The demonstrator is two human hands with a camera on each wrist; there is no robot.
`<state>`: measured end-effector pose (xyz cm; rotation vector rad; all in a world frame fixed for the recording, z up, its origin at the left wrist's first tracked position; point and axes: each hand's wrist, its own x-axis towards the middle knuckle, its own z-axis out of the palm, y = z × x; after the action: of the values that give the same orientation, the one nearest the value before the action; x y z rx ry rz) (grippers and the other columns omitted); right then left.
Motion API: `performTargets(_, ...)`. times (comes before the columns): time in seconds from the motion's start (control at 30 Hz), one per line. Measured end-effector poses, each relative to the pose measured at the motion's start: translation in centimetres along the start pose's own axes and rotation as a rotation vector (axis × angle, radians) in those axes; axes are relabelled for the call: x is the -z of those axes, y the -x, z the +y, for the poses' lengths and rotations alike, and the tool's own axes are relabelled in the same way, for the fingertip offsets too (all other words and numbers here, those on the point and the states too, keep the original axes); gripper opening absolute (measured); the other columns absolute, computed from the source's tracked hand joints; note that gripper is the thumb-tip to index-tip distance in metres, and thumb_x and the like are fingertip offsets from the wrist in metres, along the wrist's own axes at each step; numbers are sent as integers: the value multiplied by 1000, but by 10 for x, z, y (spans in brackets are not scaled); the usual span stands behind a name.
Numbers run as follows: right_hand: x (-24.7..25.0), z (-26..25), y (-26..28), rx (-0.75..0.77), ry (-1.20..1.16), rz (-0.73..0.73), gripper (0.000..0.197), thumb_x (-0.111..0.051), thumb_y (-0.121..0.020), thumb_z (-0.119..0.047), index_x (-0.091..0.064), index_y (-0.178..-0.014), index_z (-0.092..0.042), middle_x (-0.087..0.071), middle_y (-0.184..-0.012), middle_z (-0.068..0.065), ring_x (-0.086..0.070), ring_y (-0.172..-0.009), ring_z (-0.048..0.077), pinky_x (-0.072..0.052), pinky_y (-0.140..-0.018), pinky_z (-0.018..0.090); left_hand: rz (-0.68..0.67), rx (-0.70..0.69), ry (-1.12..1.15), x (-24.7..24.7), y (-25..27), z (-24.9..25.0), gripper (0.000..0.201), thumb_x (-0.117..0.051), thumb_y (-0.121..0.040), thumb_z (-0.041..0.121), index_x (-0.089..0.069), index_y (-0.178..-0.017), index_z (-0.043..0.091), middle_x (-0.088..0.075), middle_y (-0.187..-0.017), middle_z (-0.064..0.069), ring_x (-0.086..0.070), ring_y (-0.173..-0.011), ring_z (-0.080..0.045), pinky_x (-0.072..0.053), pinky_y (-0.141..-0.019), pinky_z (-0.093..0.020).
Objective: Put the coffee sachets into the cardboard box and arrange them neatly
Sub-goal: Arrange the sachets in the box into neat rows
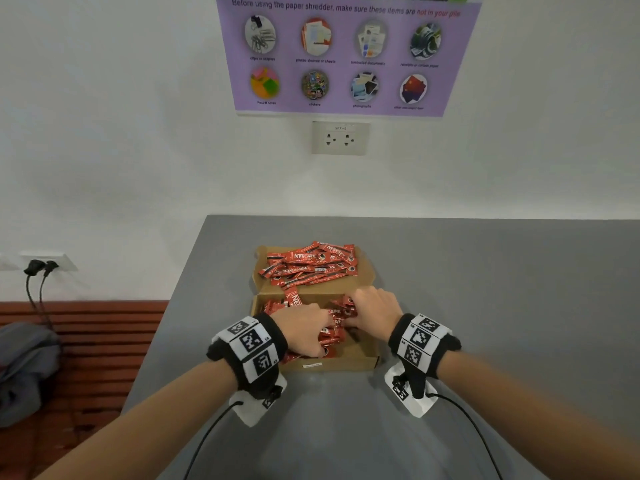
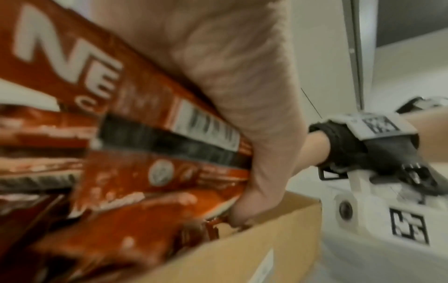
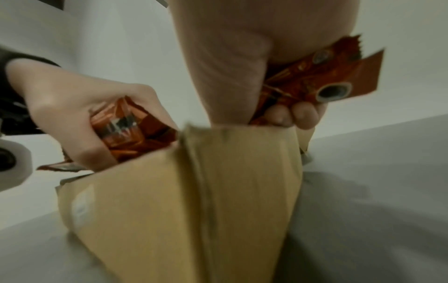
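A shallow cardboard box (image 1: pixel 360 360) lies open on the grey table, its lid (image 1: pixel 367 282) folded back away from me. A loose heap of red coffee sachets (image 1: pixel 308 266) covers the lid, and more sachets (image 1: pixel 332 336) lie inside the box. My left hand (image 1: pixel 306 332) grips a bundle of sachets (image 2: pixel 145 153) inside the box. My right hand (image 1: pixel 372 306) grips the other end of sachets (image 3: pixel 312 80) at the box's right side. In the right wrist view the box's outer corner (image 3: pixel 218 201) fills the foreground, with my left hand (image 3: pixel 80 114) curled round sachets.
The table (image 1: pixel 485 306) stands against a white wall with a socket (image 1: pixel 340 137) and a purple poster (image 1: pixel 346 53). Left of the table are a slatted wooden bench (image 1: pixel 104 341), grey cloth (image 1: pixel 24 368) and plugged-in cables (image 1: pixel 38 271).
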<state>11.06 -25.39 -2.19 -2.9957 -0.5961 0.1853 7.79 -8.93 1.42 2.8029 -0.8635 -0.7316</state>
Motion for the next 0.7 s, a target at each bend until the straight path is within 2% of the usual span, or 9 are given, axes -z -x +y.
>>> performTargets(0.17,-3,0,2,41,58,13,35,-65,-81,-47,-62,-97,-16,-66,-99,4,-63,-90,26,-49,-72,34,-38,13,22,-4,2,-1,24,-62,-81,19,-61,-99,3,-56,-74,-3,-52,-64,-17,-43,-52,-26)
performTargets(0.3,2,-5,0,46,95,17,30,-63,-85,-41,-60,-94,-13,-65,-99,6,-63,-89,27,-49,-71,36,-46,6,75,-2,6,-5,26,-63,-82,19,-62,-103,5,-66,-91,-11,-60,-76,-21,-53,-67,-34)
performTargets(0.37,5,-10,-1,68,124,26,28,-61,-87,-39,-59,-94,-12,-65,-98,7,-63,-88,28,-49,-71,36,-42,12,82,-3,6,-6,24,-63,-81,19,-61,-100,4,-65,-87,-9,-60,-73,-21,-52,-65,-33)
performTargets(0.43,6,-15,-2,83,140,23,24,-60,-88,-35,-59,-92,-11,-66,-95,8,-63,-86,28,-50,-71,36,-33,18,83,-3,5,-6,21,-63,-81,19,-59,-94,3,-59,-78,-5,-53,-63,-15,-45,-55,-26)
performTargets(0.5,6,-19,-3,89,163,2,19,-59,-89,-29,-59,-92,-11,-66,-94,8,-63,-84,27,-50,-70,36,-25,18,94,-2,5,-5,23,-64,-82,20,-58,-93,1,-55,-75,-3,-48,-60,-14,-39,-51,-22)
performTargets(0.6,5,-21,-5,122,196,-40,13,-57,-89,-22,-60,-94,-11,-66,-94,8,-63,-85,28,-47,-68,35,-27,9,108,-2,5,-4,23,-64,-82,21,-59,-95,2,-53,-70,1,-46,-58,-11,-38,-50,-21)
performTargets(0.7,6,-21,-5,172,214,-94,18,-59,-88,-24,-61,-98,-9,-66,-97,9,-63,-87,28,-49,-70,36,-30,4,132,-2,5,-4,26,-65,-81,21,-62,-99,3,-61,-79,-5,-53,-65,-16,-45,-57,-26)
